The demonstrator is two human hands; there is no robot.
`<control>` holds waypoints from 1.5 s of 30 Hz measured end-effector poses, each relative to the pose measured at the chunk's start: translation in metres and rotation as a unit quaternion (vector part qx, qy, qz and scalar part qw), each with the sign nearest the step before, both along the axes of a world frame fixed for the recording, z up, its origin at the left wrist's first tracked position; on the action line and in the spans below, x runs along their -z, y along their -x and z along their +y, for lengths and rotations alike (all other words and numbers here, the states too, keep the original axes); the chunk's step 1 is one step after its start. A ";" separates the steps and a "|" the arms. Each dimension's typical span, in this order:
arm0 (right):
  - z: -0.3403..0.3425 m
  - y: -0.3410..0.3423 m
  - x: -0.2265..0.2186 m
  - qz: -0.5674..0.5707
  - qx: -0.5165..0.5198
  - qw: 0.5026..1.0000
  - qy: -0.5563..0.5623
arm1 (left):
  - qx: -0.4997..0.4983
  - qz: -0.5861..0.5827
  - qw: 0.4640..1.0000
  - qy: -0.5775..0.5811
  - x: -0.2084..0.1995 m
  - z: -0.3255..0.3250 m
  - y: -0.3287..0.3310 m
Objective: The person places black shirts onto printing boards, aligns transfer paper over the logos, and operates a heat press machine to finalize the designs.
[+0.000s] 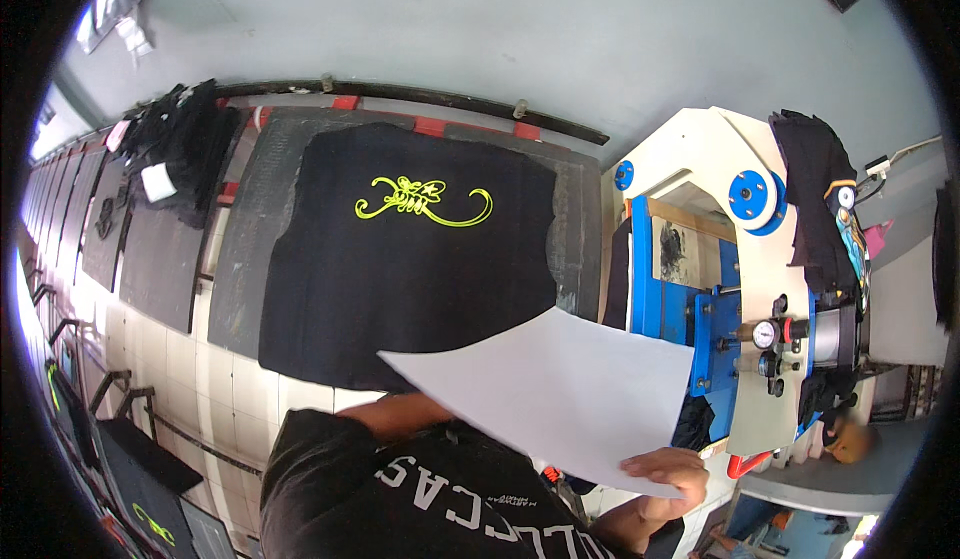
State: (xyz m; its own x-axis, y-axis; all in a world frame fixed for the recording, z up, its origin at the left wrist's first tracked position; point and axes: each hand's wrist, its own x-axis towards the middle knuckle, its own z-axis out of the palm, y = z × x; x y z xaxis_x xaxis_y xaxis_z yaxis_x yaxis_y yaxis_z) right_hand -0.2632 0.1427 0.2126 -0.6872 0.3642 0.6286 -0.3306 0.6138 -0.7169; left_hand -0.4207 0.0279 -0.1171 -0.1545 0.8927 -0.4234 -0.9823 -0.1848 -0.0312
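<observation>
My right hand grips the lower right corner of a large white sheet of paper, thumb and fingers closed on its edge. The sheet bows slightly and hangs in front of my body. My left forearm runs behind the sheet, which hides that hand and its fingers. Beyond the sheet, a black shirt panel lies flat on a dark grey board. A neon yellow scroll design is printed on its upper part. The sheet's upper left edge overlaps the panel's near edge in this view.
To the right stands a white and blue press machine with a round gauge and dark garments draped over it. A pile of black cloth lies on boards at the left. More boards with black pieces sit at lower left. Another person appears at far right.
</observation>
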 end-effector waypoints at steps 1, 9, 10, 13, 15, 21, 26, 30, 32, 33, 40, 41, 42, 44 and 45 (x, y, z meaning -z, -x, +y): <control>-0.002 -0.004 -0.002 -0.020 -0.008 1.000 -0.014 | -0.011 0.042 0.999 0.028 -0.002 -0.018 -0.024; 0.033 -0.081 0.023 0.001 -0.003 0.996 0.086 | -0.084 0.644 0.684 0.332 -0.150 -0.167 -0.106; 0.039 -0.090 0.033 -0.001 0.016 0.995 0.097 | -0.085 0.678 0.642 0.348 -0.169 -0.180 -0.124; 0.043 -0.077 0.038 0.043 -0.008 0.979 0.199 | -0.116 0.678 0.640 0.342 -0.199 -0.195 -0.188; 0.034 -0.069 0.040 0.027 -0.026 0.972 0.230 | -0.117 0.671 0.595 0.427 -0.219 -0.198 -0.234; 0.004 -0.051 0.064 -0.143 -0.196 0.948 0.206 | -0.331 0.352 0.701 0.524 -0.195 -0.310 -0.330; -0.014 -0.057 0.088 -0.273 -0.323 0.889 0.177 | -0.369 0.143 0.678 0.620 -0.112 -0.439 -0.539; -0.019 -0.067 0.094 -0.332 -0.348 0.861 0.166 | -0.371 -0.044 0.698 0.611 -0.077 -0.433 -0.691; -0.018 -0.071 0.099 -0.344 -0.348 0.858 0.159 | -0.350 -0.114 0.680 0.635 -0.068 -0.413 -0.701; -0.017 -0.072 0.102 -0.347 -0.350 0.857 0.150 | -0.333 -0.137 0.665 0.654 -0.064 -0.404 -0.700; -0.012 -0.078 0.106 -0.360 -0.347 0.859 0.110 | -0.258 -0.187 0.580 0.750 -0.072 -0.384 -0.671; -0.011 -0.080 0.106 -0.362 -0.345 0.859 0.108 | -0.250 -0.188 0.572 0.759 -0.075 -0.386 -0.672; -0.009 -0.081 0.105 -0.365 -0.342 0.859 0.106 | -0.244 -0.186 0.563 0.767 -0.076 -0.387 -0.673; -0.004 -0.081 0.102 -0.370 -0.340 0.859 0.095 | -0.234 -0.177 0.548 0.783 -0.081 -0.400 -0.675; -0.001 -0.081 0.101 -0.369 -0.333 0.862 0.095 | -0.229 -0.173 0.543 0.789 -0.083 -0.407 -0.677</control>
